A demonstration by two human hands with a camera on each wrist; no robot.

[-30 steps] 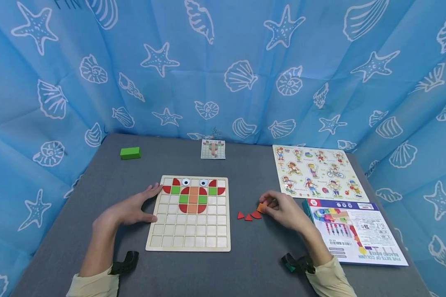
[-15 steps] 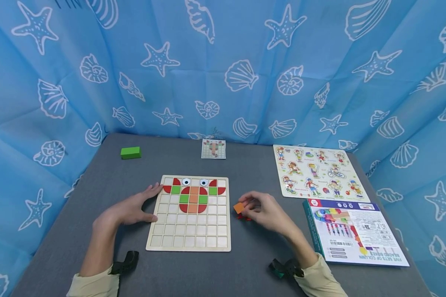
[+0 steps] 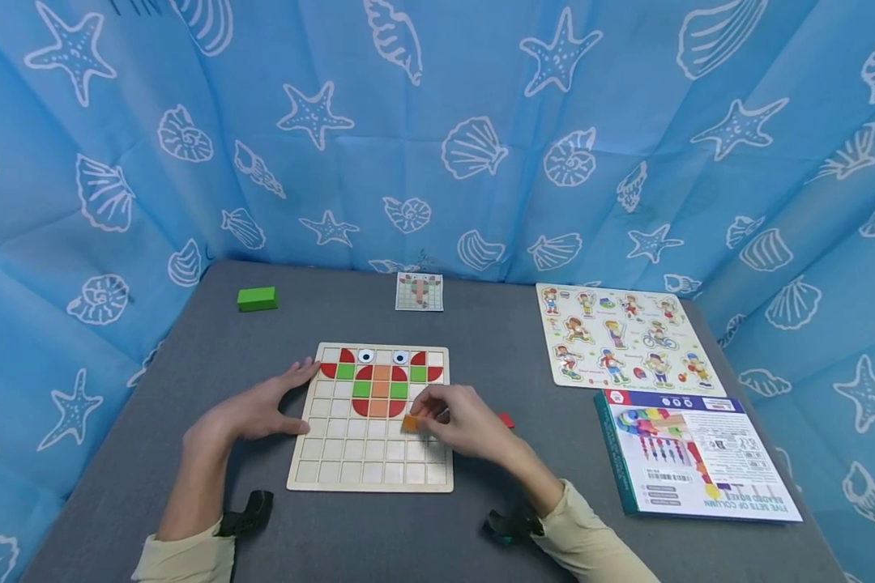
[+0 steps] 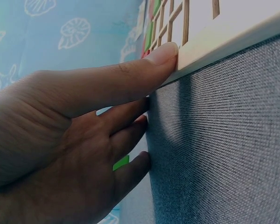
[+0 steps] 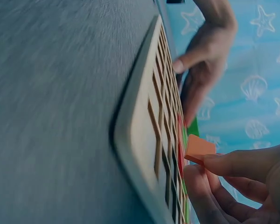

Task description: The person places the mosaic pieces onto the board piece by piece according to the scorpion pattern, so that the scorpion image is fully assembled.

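A pale wooden grid board (image 3: 335, 474) lies on the grey table, with red, green and orange pieces and two eye pieces set in its upper cells. The left hand (image 3: 258, 407) rests at the board's left edge; its thumb touches the rim in the left wrist view, fingers extended. Over the board's right half, the right hand (image 3: 461, 421) pinches an orange square tile (image 5: 199, 148) between thumb and fingers. That tile is just below the red and orange pieces in the head view. A red piece (image 3: 506, 419) shows behind the right hand; other loose red pieces are hidden there.
A small pattern card (image 3: 419, 292) lies behind the board. At the back left is a green block (image 3: 258, 299). On the right lie a picture puzzle board (image 3: 627, 340) and a printed box (image 3: 700, 457). A blue curtain (image 3: 437, 162) surrounds the table.
The right hand has moved left with the orange tile, from the loose red pieces beside the board to over the grid. The left hand has stayed at the board's edge.
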